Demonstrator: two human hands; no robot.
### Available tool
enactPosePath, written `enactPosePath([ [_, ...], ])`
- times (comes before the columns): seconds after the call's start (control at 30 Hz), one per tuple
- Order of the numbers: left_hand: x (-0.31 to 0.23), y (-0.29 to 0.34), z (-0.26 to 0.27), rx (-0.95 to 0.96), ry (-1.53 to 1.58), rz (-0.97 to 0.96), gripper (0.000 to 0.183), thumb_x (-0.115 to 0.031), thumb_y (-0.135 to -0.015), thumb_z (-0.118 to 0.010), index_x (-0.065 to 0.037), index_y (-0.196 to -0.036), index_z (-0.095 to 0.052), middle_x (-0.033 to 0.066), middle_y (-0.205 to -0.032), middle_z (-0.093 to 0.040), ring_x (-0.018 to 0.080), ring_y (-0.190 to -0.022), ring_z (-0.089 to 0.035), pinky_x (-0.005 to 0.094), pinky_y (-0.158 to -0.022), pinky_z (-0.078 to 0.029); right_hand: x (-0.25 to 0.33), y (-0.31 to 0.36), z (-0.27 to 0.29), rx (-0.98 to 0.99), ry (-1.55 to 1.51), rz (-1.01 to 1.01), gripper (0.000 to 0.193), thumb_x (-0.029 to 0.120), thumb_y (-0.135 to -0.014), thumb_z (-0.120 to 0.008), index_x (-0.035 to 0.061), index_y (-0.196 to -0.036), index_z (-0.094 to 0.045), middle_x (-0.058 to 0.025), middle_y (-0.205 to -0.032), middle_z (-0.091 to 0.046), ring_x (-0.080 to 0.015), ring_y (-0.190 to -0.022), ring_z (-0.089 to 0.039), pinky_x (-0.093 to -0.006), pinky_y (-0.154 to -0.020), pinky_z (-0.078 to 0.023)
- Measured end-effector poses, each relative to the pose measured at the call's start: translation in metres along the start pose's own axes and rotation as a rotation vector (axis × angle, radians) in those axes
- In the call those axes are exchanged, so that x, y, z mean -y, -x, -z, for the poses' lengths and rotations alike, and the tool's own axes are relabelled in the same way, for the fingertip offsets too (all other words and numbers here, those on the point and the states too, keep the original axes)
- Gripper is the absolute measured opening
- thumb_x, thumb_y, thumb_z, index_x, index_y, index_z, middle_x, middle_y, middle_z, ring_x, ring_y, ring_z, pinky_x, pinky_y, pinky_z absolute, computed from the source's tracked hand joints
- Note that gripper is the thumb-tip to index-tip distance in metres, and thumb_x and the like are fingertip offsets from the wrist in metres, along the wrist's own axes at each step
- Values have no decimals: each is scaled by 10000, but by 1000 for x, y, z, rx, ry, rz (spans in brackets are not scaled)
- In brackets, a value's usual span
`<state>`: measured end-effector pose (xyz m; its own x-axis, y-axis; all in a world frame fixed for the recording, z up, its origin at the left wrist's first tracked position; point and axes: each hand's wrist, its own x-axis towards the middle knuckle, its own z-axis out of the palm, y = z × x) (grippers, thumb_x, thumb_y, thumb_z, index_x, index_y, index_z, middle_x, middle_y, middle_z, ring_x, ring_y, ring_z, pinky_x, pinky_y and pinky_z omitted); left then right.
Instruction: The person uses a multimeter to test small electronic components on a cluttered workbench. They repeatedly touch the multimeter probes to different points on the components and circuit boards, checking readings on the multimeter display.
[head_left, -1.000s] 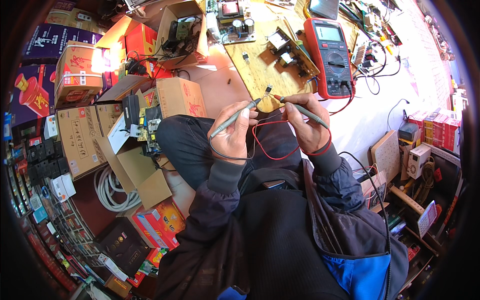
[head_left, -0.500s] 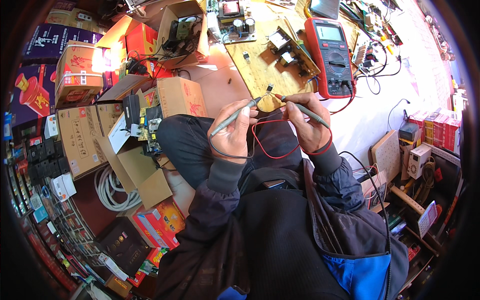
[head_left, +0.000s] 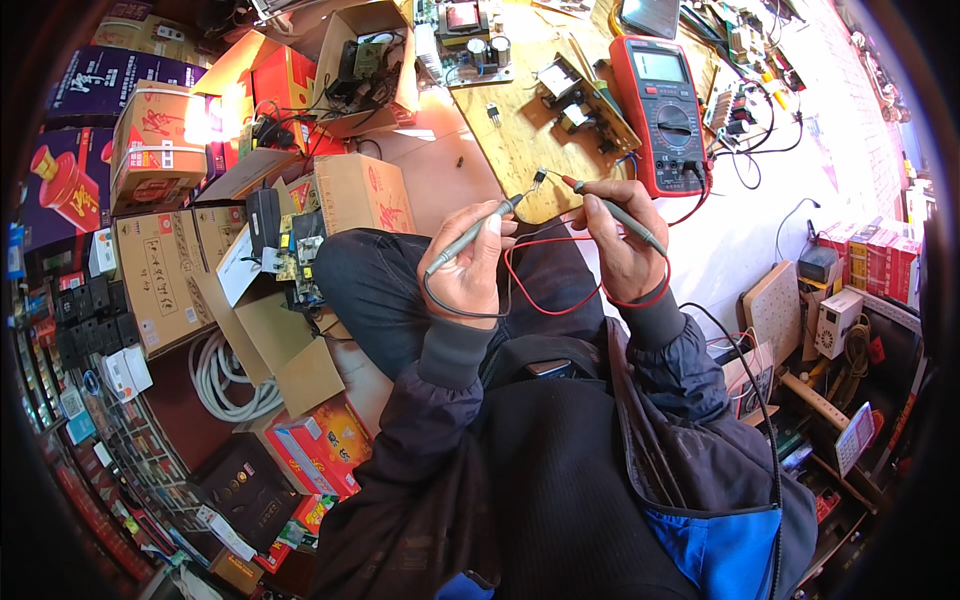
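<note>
A grey test probe with a black tip (head_left: 468, 238) is gripped in my left hand (head_left: 470, 268), pointing up and right. My right hand (head_left: 628, 245) pinches a second grey probe with a red tip (head_left: 625, 218), angled up and left. Between their ends a small black transistor (head_left: 540, 176) lies near the front corner of the wooden board. The left probe's end is close to its legs; contact is too fine to tell. The red and grey multimeter (head_left: 667, 115), leads plugged in, stands on the board's right side. A second transistor (head_left: 493, 112) lies farther back.
A circuit board on edge (head_left: 597, 105) stands left of the multimeter, with another circuit board (head_left: 470, 45) behind. Open cardboard boxes (head_left: 362, 195) crowd the left. A red lead (head_left: 530, 308) loops below my hands. Shelves and red boxes (head_left: 880, 255) fill the right.
My right hand has shifted slightly right, drawing the red-tipped probe away from the transistor. The transistor has turned a little. My left hand has barely moved.
</note>
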<state>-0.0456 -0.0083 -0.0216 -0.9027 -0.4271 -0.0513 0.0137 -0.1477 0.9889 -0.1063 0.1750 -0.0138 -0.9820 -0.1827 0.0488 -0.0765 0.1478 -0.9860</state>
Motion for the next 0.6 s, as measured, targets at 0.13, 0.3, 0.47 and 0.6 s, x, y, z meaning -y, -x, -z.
enactPosePath([
  [0.13, 0, 0, 0, 0, 1, -1, 205, -77, -1062, -650, 73, -1194, -698, 150, -1073, -741, 202, -934, -750, 319, -831, -633, -2, 0, 0, 9, -2, 1, 168, 64, -1068, -609, -51, -1189, -631, -118, -926, -732, -153, -836, -711, -286, -779, -566],
  [0.3, -1, 0, 0, 1, 1, -3, 205, -73, -1062, -646, 74, -1195, -696, 152, -1077, -741, 203, -936, -750, 320, -834, -633, -5, -1, -2, -27, -38, 23, 162, 86, -1040, -660, -26, -1157, -668, -66, -858, -708, -115, -785, -679, -267, -735, -534],
  [0.47, 0, 0, 0, 4, -8, 0, 205, -72, -1064, -644, 74, -1197, -695, 157, -1059, -749, 203, -931, -751, 321, -836, -632, -6, 0, -3, -33, -64, -4, 163, 85, -1038, -662, -26, -1158, -672, -63, -855, -707, -116, -783, -676, -268, -739, -534],
  [0.6, 0, 0, 1, 4, -19, 2, 208, -75, -1065, -645, 75, -1200, -694, 163, -1049, -755, 203, -923, -753, 321, -836, -630, -4, 0, -2, -26, -27, 2, 169, 94, -1037, -663, -21, -1160, -674, -64, -845, -707, -120, -779, -678, -270, -736, -535],
])
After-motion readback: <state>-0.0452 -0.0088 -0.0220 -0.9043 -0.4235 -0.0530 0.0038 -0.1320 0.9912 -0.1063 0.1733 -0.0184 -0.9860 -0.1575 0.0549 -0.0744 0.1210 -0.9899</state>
